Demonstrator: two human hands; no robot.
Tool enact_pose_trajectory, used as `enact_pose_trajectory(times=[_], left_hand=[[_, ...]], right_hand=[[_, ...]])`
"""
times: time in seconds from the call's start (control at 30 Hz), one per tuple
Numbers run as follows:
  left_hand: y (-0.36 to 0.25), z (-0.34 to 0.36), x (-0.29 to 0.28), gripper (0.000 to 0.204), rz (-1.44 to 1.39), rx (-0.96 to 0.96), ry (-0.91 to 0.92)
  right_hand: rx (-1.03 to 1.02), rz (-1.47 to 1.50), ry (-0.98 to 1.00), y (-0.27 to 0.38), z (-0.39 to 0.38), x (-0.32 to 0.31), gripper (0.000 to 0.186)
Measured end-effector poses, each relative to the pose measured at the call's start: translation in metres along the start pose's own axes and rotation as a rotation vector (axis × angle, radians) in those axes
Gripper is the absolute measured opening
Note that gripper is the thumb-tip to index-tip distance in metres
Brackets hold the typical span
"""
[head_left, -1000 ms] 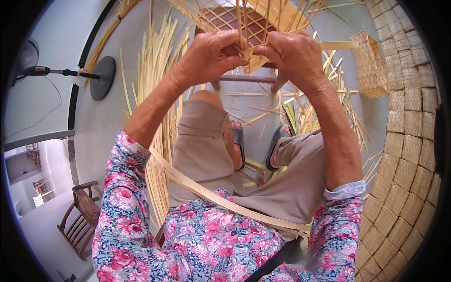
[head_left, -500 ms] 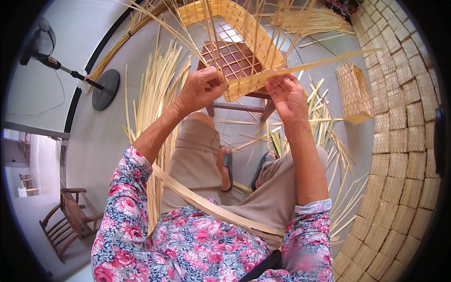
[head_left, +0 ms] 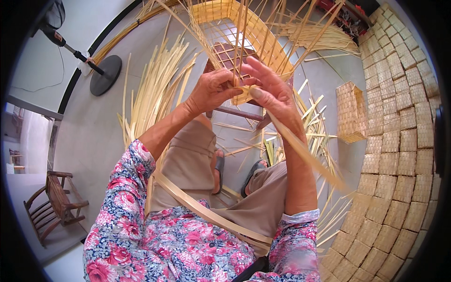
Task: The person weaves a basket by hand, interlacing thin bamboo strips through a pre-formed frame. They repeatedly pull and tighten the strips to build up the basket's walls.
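Note:
A half-woven bamboo basket (head_left: 276,50) rests on a dark red wooden stool in front of me, its upright stakes fanning upward. At the basket's near corner, my left hand (head_left: 216,90) is closed in a pinch on a pale bamboo strip (head_left: 307,157). My right hand (head_left: 275,91) has its thumb against the same strip, close to the left fingertips, with its other fingers stretched upward. From there the strip's loose end runs down past my right forearm, blurred toward its tip. The fingers hide part of the basket's near wall.
Bamboo strips lie in a bundle (head_left: 152,89) left of my legs. Cut pieces (head_left: 319,136) litter the floor at right, near a finished woven basket (head_left: 351,113). Stacked woven baskets (head_left: 399,141) form the right side. A fan (head_left: 105,75) and wooden chair (head_left: 58,199) stand left.
My right hand has turned and come closer to my left hand. The strip's free end has swung from upper right to lower right. The whole view has shifted slightly.

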State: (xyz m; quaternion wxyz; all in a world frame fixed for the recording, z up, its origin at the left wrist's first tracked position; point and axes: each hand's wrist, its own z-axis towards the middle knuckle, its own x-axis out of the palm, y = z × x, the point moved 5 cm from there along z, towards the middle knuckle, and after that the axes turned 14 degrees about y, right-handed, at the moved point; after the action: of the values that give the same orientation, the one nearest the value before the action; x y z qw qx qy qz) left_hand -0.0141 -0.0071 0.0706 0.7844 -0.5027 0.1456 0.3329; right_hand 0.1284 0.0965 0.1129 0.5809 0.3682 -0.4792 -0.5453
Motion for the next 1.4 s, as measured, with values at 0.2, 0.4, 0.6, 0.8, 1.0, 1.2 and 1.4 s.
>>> enact_pose_trajectory(times=[0.2, 0.4, 0.6, 0.8, 1.0, 1.2, 1.4], left_hand=[[0.004, 0.002, 0.006, 0.020, 0.005, -0.033, 0.009], [0.002, 0.001, 0.007, 0.020, -0.010, -0.007, -0.041], [0.000, -0.001, 0.006, 0.015, -0.045, -0.041, -0.056], [-0.002, -0.002, 0.008, 0.011, -0.017, -0.023, -0.128], [-0.001, -0.004, 0.010, 0.010, -0.002, 0.006, -0.189], [-0.007, -0.004, 0.009, 0.007, 0.038, 0.029, -0.226], [-0.004, 0.003, 0.006, 0.012, 0.004, -0.085, -0.116]], right_hand=[[-0.013, -0.137, -0.163, -0.015, -0.005, -0.010, 0.021], [-0.109, -0.319, -0.503, -0.009, -0.008, -0.020, 0.024], [-0.177, -0.349, -0.589, -0.002, -0.017, -0.033, 0.014], [-0.131, -0.191, -0.837, 0.011, -0.025, -0.052, 0.026], [0.002, -0.213, -0.695, 0.011, -0.021, -0.067, 0.026], [-0.320, 0.051, -0.857, 0.007, -0.041, -0.087, 0.018], [-0.293, 0.327, -1.065, -0.007, -0.059, -0.094, 0.024]])
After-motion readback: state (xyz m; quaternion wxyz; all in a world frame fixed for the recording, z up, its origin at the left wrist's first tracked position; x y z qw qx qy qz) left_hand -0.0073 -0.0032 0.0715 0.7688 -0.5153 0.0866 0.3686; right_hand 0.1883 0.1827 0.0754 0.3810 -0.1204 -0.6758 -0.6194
